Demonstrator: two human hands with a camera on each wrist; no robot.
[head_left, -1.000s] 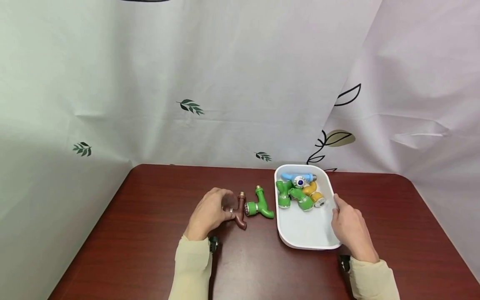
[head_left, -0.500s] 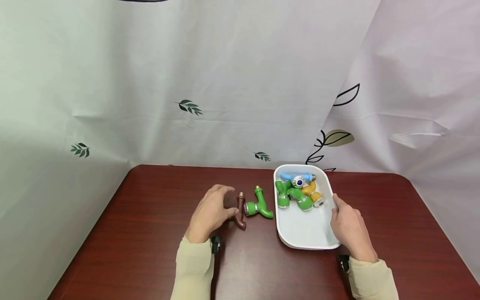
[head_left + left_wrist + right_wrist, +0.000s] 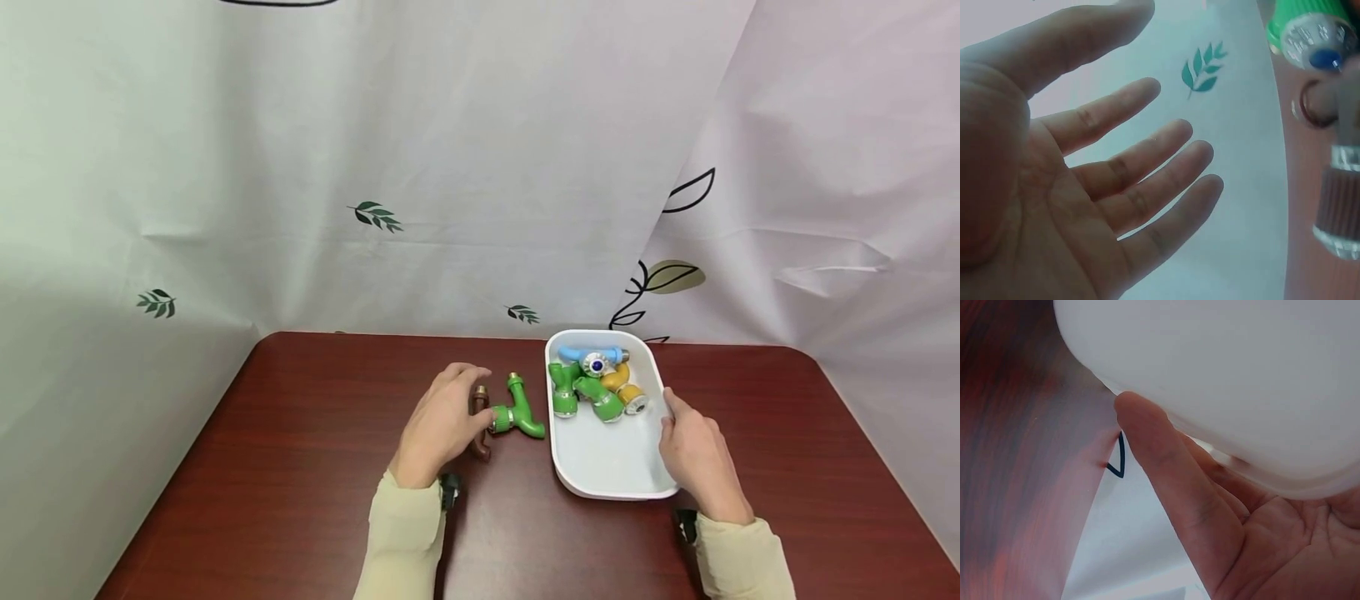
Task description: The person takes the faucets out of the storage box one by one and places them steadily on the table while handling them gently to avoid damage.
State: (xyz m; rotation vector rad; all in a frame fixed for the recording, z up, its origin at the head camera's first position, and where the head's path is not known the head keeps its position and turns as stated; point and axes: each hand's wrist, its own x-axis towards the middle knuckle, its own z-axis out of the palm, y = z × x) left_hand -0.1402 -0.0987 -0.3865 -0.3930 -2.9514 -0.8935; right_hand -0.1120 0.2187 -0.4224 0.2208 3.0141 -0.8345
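Note:
My left hand (image 3: 441, 423) hovers over a brown tap (image 3: 481, 451), partly covering it. In the left wrist view its fingers (image 3: 1147, 181) are spread and hold nothing; the brown tap's ribbed knob (image 3: 1337, 206) shows at the right edge. A green tap (image 3: 523, 410) lies just right of the brown one, its knob close to my left thumb. My right hand (image 3: 699, 454) grips the right rim of a white tray (image 3: 603, 471). Seen from the right wrist, one finger (image 3: 1154, 440) lies against the tray's outer wall; other fingers are partly hidden.
Inside the tray's far half lie a blue tap (image 3: 581, 354), a yellow tap (image 3: 633, 398) and two green taps (image 3: 602, 398). They stand on a dark red wooden table (image 3: 300, 467). A white leaf-patterned curtain (image 3: 450, 167) hangs behind the table.
My left hand has let go of the brown tap, spread its fingers and moved right across it toward the green tap. The right hand stays at the tray's rim.

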